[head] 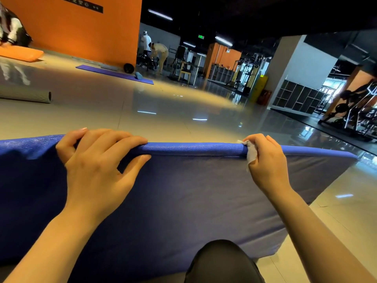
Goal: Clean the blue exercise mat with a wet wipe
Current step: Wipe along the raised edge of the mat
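The blue exercise mat (183, 190) stood tilted up on its edge on the glossy floor (163, 103), its top edge lifted in front of the person. The left hand (95, 160) gripped that top edge, fingers curled over it and thumb on the near face. The right hand (267, 160) clutched a white wet wipe (252, 153) against the same edge, further right. A dark-clad knee (222, 262) showed below. A purple mat (114, 73) lay well apart by the orange wall (81, 27).
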Available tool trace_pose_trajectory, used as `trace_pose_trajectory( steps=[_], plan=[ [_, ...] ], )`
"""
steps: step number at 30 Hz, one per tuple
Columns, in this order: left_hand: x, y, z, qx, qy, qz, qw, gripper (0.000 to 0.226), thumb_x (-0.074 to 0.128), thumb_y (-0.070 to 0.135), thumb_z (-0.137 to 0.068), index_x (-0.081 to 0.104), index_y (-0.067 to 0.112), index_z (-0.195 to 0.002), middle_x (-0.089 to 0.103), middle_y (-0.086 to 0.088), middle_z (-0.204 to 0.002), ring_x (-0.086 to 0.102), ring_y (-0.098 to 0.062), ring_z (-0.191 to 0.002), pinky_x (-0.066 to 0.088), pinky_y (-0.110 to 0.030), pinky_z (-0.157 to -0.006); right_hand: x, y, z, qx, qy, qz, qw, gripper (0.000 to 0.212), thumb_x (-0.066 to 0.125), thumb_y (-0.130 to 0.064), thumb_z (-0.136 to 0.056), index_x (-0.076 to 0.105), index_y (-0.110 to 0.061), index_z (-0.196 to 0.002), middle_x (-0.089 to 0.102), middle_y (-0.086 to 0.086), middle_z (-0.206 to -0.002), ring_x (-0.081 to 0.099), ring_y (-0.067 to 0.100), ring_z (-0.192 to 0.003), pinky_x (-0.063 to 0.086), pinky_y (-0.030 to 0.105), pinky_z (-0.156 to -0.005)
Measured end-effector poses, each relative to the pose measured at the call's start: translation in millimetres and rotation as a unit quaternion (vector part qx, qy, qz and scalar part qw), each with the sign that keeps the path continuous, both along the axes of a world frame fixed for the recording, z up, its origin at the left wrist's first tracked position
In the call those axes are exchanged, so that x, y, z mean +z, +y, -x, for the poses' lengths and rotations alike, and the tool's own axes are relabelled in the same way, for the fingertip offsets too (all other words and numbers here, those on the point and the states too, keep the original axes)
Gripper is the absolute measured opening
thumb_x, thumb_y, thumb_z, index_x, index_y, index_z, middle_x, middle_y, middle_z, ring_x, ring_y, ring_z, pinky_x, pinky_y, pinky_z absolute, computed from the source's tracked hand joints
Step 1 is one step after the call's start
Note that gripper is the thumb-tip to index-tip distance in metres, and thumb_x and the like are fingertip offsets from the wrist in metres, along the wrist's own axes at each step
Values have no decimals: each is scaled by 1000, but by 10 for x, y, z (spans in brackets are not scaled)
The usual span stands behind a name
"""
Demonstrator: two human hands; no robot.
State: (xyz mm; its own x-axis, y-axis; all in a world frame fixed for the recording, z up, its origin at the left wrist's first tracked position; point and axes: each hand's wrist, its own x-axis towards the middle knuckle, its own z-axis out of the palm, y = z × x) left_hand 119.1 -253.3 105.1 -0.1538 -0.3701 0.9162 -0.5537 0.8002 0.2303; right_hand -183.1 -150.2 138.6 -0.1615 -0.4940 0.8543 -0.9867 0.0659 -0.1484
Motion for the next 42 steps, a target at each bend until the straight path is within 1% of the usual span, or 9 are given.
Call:
trace_pose_trajectory(
  steps=[6,9,12,17,22,30,34,37,42],
  plan=[
    [13,-18,5,-8,11,11,1000,27,59,37,-91,75,17,-100,71,-2,-96,54,-21,-98,29,-47,-92,16,63,93,-38,41,-11,998,13,52,-5,-90,65,-7,-87,59,-5,-72,32,4,-68,40,49,-99],
    [9,-21,0,-14,8,9,1000,28,59,37,-91,75,17,-101,71,-1,-96,54,-21,-98,33,-49,-95,33,74,136,-62,30,-17,997,18,48,-11,-92,64,-7,-85,60,6,-62,46,27,-61,42,45,-91],
    [8,-16,-11,-13,5,7,1000,25,61,36,-90,75,18,-100,71,0,-97,54,-19,-99,20,-33,-102,16,73,168,-76,39,-29,996,13,51,-4,-89,64,-6,-86,59,9,-62,49,31,-62,43,46,-88],
    [-14,-76,-9,-28,-4,2,1000,28,59,38,-92,74,18,-104,70,-1,-99,55,-23,-99,43,-65,-85,-8,45,215,-86,46,-28,995,19,58,11,-83,64,-5,-88,58,8,-64,48,29,-62,44,45,-85],
    [-43,-112,-15,-27,-6,9,1000,26,60,38,-93,73,18,-105,70,-1,-100,55,-24,-99,43,-67,-82,-42,23,236,-60,53,0,997,12,52,-4,-92,62,-5,-85,58,8,-64,49,31,-59,38,34,-75],
    [-37,-109,-13,-35,-6,4,999,26,61,38,-93,73,19,-105,70,-1,-100,56,-24,-99,43,-66,-82,-69,-2,250,-30,33,11,999,34,39,-27,-97,63,-6,-84,60,8,-68,51,30,-62,41,40,-65],
    [-39,-90,-5,-31,-1,7,999,27,60,39,-93,73,18,-105,70,-1,-100,56,-23,-99,43,-65,-84,-72,2,263,-37,28,6,999,26,44,-20,-95,63,-6,-85,61,8,-68,51,30,-62,39,37,-67],
    [-25,-44,-5,-15,1,14,1000,25,61,37,-92,75,18,-101,71,0,-98,55,-20,-99,28,-41,-105,-79,-32,262,-49,1,5,999,29,43,-26,-95,62,-7,-85,60,7,-69,50,30,-66,40,39,-67],
    [-8,-17,-3,-7,-7,4,1000,21,66,34,-89,75,19,-100,72,1,-98,55,-19,-99,11,-22,-103,-64,-53,238,-57,-16,6,998,30,39,-24,-92,63,-5,-88,59,9,-71,49,32,-68,41,42,-65]
  ],
)
